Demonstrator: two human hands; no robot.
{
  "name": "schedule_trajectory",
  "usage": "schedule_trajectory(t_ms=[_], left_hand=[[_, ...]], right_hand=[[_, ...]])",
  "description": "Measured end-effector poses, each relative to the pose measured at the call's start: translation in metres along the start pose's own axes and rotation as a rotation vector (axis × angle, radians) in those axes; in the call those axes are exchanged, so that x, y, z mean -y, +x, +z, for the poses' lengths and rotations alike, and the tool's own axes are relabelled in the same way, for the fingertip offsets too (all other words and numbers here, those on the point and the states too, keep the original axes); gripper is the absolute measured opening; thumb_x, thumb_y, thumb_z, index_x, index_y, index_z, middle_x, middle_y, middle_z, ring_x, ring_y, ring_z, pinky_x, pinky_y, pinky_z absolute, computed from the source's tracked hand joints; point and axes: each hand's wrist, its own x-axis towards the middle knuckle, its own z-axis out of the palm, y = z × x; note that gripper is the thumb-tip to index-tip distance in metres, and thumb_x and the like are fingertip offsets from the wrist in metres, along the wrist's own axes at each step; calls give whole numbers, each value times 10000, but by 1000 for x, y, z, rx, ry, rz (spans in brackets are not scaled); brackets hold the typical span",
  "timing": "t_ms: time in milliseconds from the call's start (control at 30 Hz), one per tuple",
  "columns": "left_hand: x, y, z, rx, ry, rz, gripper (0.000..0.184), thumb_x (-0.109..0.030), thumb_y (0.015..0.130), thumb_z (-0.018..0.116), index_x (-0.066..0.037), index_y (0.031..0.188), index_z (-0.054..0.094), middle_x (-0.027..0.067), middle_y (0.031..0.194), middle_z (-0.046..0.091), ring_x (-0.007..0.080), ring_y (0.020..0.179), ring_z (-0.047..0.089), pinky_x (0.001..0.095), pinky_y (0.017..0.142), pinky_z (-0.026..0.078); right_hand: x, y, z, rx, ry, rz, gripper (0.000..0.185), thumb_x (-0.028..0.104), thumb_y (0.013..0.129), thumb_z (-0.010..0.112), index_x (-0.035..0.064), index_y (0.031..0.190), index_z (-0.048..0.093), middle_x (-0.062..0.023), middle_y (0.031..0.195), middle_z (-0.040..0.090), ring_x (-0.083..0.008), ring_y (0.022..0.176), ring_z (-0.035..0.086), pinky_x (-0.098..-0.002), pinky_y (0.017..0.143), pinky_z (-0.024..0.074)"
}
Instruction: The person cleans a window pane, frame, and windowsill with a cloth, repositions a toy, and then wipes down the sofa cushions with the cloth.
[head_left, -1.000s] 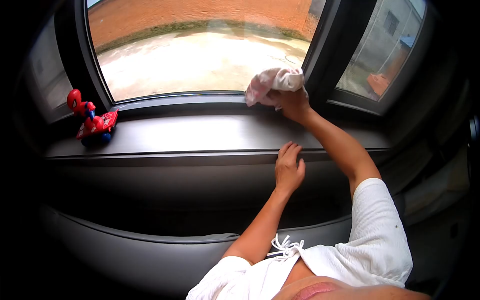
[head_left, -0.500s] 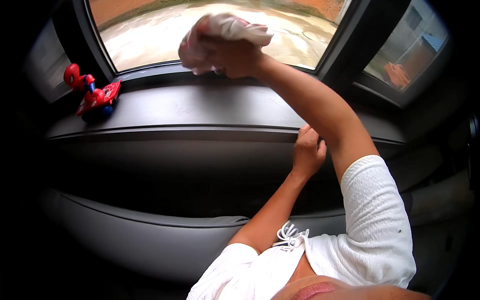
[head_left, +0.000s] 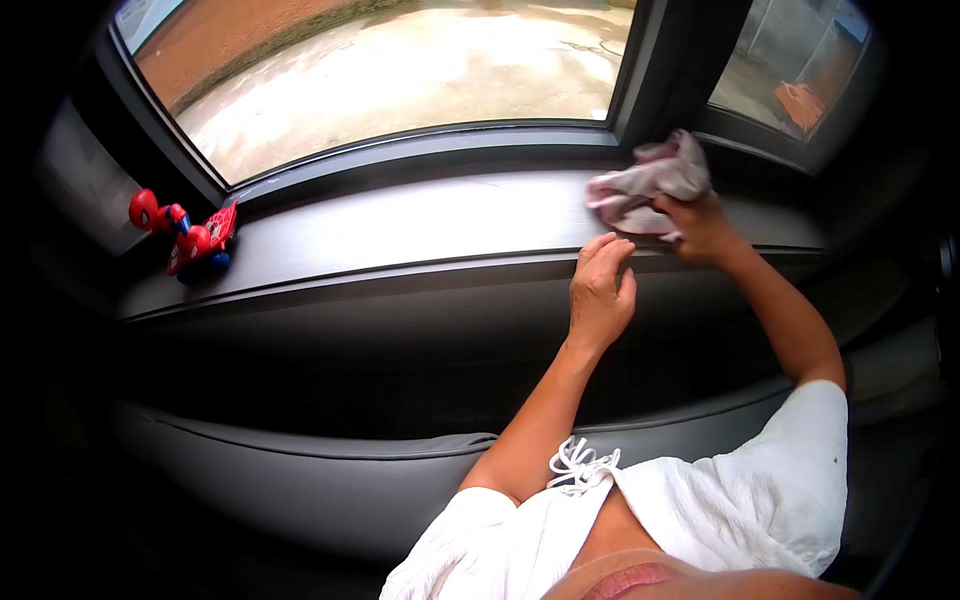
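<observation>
A crumpled white and pinkish cloth (head_left: 655, 185) is gripped in my right hand (head_left: 703, 228), at the right part of the dark window sill (head_left: 400, 220). The cloth is slightly smeared by motion, and whether it presses on the sill is hard to tell. Close by on the left, my left hand (head_left: 602, 290) rests at the sill's front edge with its fingers stretched forward and nothing in them.
A red and blue toy figure on a wheeled board (head_left: 195, 238) stands at the sill's left end. Behind the sill is a framed window pane (head_left: 400, 80), with another pane (head_left: 790, 70) at the right. A grey padded backrest (head_left: 300, 480) lies below the sill.
My right hand has come down from in front of the window pane to the right side of the sill, cloth still in it. My left hand's fingers have straightened. The view has shifted.
</observation>
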Motion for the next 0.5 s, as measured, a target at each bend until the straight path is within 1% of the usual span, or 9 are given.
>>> schedule_trajectory(t_ms=[33,100,133,167,267,333,433,500], left_hand=[[-2,0,1,0,25,16,313,35,774,633,-22,1080,671,117,1131,686,315,1221,565,405,1008,471],[-9,1,-1,22,68,14,348,38,775,638,-36,1114,665,112,1181,677,317,1255,549,409,1025,460],[-10,1,-2,23,103,35,361,37,776,641,-41,1128,662,109,1193,674,316,1265,545,412,1024,457],[-9,1,-1,25,142,52,373,37,777,643,-45,1141,658,106,1205,671,315,1275,540,414,1024,454],[-5,1,-2,75,439,130,405,5,777,669,-92,1169,653,59,1249,665,237,1284,549,383,983,393],[-14,-5,2,94,627,185,399,-34,781,693,-123,1169,658,28,1277,660,184,1278,561,358,953,342],[-18,-2,8,106,789,275,299,-121,834,691,-99,1131,658,60,1245,675,224,1262,575,419,1004,348],[-23,5,12,139,873,345,277,-175,845,694,-84,1103,652,91,1155,695,252,1166,620,430,948,407]], right_hand=[[-9,-29,-3,-26,24,137,471,126,675,769,73,1107,590,-144,1078,628,-380,1013,609,-455,940,460],[-33,-69,-1,-136,116,294,443,145,686,767,68,1088,599,-145,1102,619,-370,1015,613,-463,920,466],[-40,-74,2,-149,111,335,403,183,706,766,71,1060,609,-130,1093,634,-341,1009,624,-448,875,475],[-38,-73,5,-219,54,342,391,188,711,762,72,1053,610,-125,1084,639,-332,1002,627,-440,858,476],[-31,-62,27,-414,-81,357,350,217,734,747,80,1027,616,-103,1053,660,-292,970,639,-409,803,480],[-33,-66,27,-411,-53,389,350,224,727,755,89,1020,619,-87,1046,660,-278,966,641,-416,803,480],[-30,-65,28,-406,9,426,362,241,710,771,108,1013,626,-60,1023,659,-258,957,644,-416,802,480],[-33,-69,28,-419,34,414,370,252,700,779,120,1011,630,-45,1006,656,-248,951,645,-411,800,480]])
